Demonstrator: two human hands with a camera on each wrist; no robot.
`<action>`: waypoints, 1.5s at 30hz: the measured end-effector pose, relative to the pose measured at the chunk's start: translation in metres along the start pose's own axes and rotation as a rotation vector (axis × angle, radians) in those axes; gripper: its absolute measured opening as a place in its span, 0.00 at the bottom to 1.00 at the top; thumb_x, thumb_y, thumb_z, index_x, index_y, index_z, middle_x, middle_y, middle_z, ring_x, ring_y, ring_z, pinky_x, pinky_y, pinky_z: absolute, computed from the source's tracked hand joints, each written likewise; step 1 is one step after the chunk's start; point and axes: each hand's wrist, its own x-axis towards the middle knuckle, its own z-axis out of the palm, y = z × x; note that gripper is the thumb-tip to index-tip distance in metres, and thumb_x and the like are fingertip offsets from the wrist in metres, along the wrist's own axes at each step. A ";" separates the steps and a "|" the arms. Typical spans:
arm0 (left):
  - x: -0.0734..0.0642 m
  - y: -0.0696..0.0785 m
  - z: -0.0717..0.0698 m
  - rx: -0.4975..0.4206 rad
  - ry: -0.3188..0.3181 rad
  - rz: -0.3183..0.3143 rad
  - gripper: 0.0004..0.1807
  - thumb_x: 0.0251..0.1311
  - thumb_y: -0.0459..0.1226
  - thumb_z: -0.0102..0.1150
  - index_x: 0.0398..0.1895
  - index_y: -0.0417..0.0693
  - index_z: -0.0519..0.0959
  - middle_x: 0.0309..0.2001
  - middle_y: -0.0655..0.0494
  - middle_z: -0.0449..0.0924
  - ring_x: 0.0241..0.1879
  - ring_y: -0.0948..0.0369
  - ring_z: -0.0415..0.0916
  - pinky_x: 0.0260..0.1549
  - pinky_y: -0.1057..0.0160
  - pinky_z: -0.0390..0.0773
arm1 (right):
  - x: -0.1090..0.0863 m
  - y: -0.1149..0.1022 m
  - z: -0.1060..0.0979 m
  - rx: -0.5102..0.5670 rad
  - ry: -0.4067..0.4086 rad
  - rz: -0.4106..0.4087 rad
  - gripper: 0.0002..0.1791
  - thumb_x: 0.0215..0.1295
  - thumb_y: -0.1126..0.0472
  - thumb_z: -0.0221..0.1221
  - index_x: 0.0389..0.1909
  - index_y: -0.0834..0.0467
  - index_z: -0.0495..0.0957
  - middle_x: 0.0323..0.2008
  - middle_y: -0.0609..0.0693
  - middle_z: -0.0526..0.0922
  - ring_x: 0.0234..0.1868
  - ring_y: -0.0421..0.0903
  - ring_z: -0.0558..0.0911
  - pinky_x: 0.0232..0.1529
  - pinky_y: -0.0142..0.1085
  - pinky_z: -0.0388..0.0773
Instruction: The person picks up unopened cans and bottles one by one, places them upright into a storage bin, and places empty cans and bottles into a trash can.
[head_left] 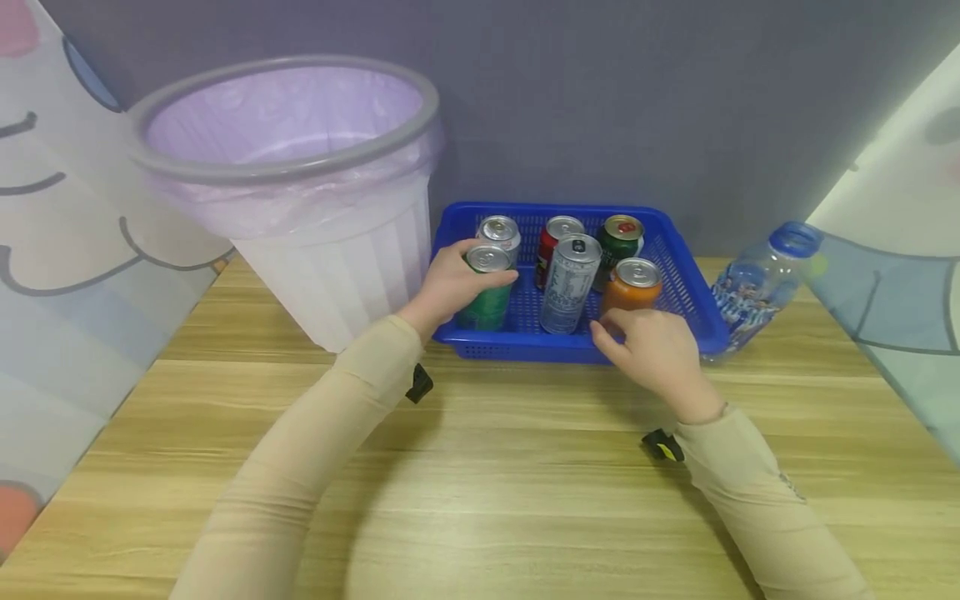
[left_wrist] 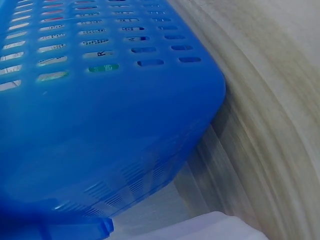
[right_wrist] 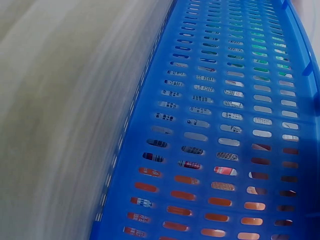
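Note:
My left hand (head_left: 452, 283) grips a green can (head_left: 486, 304) at the left of the blue basket (head_left: 525, 350), with the thumb across the can's near side. Close behind it is a white can (head_left: 498, 232). My right hand (head_left: 656, 346) is over the basket's front rim, just before an orange can (head_left: 632, 287). Its fingers are loosely bent, and their tips are partly hidden; whether they touch the can is unclear. Upright between the hands is a tall silver can (head_left: 570, 285). Both wrist views show mainly the basket wall (left_wrist: 110, 115), with can colours behind its slots.
Further back in the basket are a red can (head_left: 551, 246) and a dark green can (head_left: 617, 242). A white bin (head_left: 337, 258) with a purple liner stands at left. Right of the basket, a clear bottle (head_left: 757, 287) with a blue cap leans over. All rest on a wooden table (head_left: 480, 467).

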 end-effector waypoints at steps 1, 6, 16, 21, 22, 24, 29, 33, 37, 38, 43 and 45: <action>0.000 0.000 0.000 0.006 -0.002 -0.004 0.39 0.46 0.46 0.73 0.63 0.47 0.69 0.53 0.54 0.78 0.53 0.57 0.74 0.54 0.57 0.74 | 0.000 0.000 0.000 -0.002 0.005 -0.003 0.14 0.61 0.52 0.55 0.18 0.53 0.73 0.09 0.44 0.68 0.10 0.42 0.64 0.11 0.36 0.58; 0.004 0.000 0.002 0.041 -0.015 -0.017 0.39 0.46 0.46 0.73 0.62 0.46 0.69 0.54 0.53 0.77 0.54 0.57 0.73 0.55 0.57 0.74 | 0.001 0.000 0.001 -0.012 0.027 -0.015 0.15 0.61 0.52 0.55 0.17 0.53 0.73 0.09 0.44 0.67 0.10 0.43 0.63 0.10 0.36 0.58; 0.005 -0.002 0.010 0.056 -0.031 0.044 0.37 0.45 0.41 0.74 0.59 0.44 0.68 0.53 0.50 0.75 0.51 0.55 0.73 0.51 0.57 0.75 | 0.000 0.000 0.001 -0.013 0.011 0.001 0.17 0.61 0.52 0.55 0.15 0.52 0.69 0.09 0.44 0.65 0.10 0.44 0.64 0.10 0.38 0.58; 0.004 -0.002 0.012 0.115 -0.039 0.051 0.39 0.45 0.42 0.74 0.60 0.42 0.67 0.53 0.48 0.75 0.51 0.54 0.73 0.51 0.56 0.75 | 0.000 0.000 0.000 -0.008 0.007 0.004 0.17 0.61 0.52 0.55 0.15 0.52 0.69 0.09 0.45 0.65 0.10 0.45 0.64 0.10 0.38 0.59; 0.004 -0.001 0.012 0.125 -0.040 0.048 0.39 0.45 0.42 0.74 0.60 0.42 0.67 0.53 0.48 0.75 0.51 0.54 0.73 0.51 0.56 0.75 | 0.001 0.000 0.000 -0.008 0.007 0.003 0.17 0.61 0.52 0.55 0.15 0.53 0.69 0.09 0.45 0.65 0.10 0.45 0.64 0.10 0.38 0.59; 0.005 -0.001 0.012 0.137 -0.043 0.042 0.40 0.45 0.43 0.74 0.61 0.43 0.66 0.53 0.48 0.75 0.51 0.54 0.73 0.51 0.57 0.75 | 0.001 0.000 0.000 -0.010 0.010 0.002 0.17 0.61 0.52 0.55 0.15 0.53 0.69 0.09 0.45 0.65 0.10 0.45 0.64 0.10 0.39 0.59; 0.007 -0.002 0.013 0.145 -0.056 0.034 0.41 0.45 0.43 0.74 0.63 0.43 0.65 0.54 0.48 0.74 0.51 0.54 0.73 0.51 0.57 0.75 | 0.001 0.001 0.001 -0.011 0.027 -0.002 0.16 0.60 0.52 0.55 0.15 0.53 0.69 0.09 0.45 0.65 0.10 0.45 0.64 0.10 0.39 0.58; 0.009 -0.003 0.014 0.142 -0.061 0.031 0.42 0.45 0.43 0.74 0.64 0.44 0.65 0.55 0.49 0.74 0.53 0.54 0.73 0.52 0.56 0.75 | 0.001 0.001 0.002 -0.014 0.031 -0.004 0.16 0.60 0.52 0.55 0.15 0.53 0.70 0.09 0.45 0.66 0.10 0.46 0.65 0.10 0.39 0.59; 0.011 -0.005 0.016 0.165 -0.060 0.033 0.43 0.45 0.45 0.74 0.64 0.44 0.64 0.56 0.50 0.73 0.54 0.55 0.72 0.55 0.56 0.73 | 0.001 0.001 0.002 -0.018 0.028 -0.001 0.16 0.60 0.52 0.55 0.16 0.54 0.71 0.09 0.45 0.66 0.10 0.46 0.64 0.10 0.40 0.58; 0.012 -0.005 0.017 0.170 -0.058 0.035 0.43 0.45 0.45 0.74 0.64 0.44 0.64 0.56 0.50 0.73 0.55 0.55 0.71 0.55 0.56 0.73 | 0.001 0.002 0.002 -0.018 0.028 -0.002 0.16 0.60 0.52 0.55 0.16 0.54 0.71 0.09 0.45 0.66 0.09 0.45 0.64 0.10 0.39 0.58; 0.013 -0.005 0.017 0.177 -0.043 0.038 0.43 0.46 0.45 0.73 0.64 0.43 0.64 0.58 0.49 0.73 0.57 0.54 0.71 0.56 0.56 0.72 | 0.001 0.001 0.001 -0.017 0.023 -0.003 0.17 0.61 0.51 0.55 0.15 0.53 0.70 0.09 0.45 0.65 0.10 0.45 0.63 0.10 0.39 0.58; 0.014 -0.005 0.017 0.177 -0.039 0.039 0.42 0.46 0.45 0.73 0.64 0.42 0.64 0.58 0.48 0.73 0.57 0.54 0.71 0.57 0.56 0.72 | 0.001 0.001 0.001 -0.019 0.023 -0.004 0.17 0.61 0.51 0.54 0.15 0.53 0.69 0.09 0.45 0.65 0.10 0.45 0.63 0.10 0.39 0.58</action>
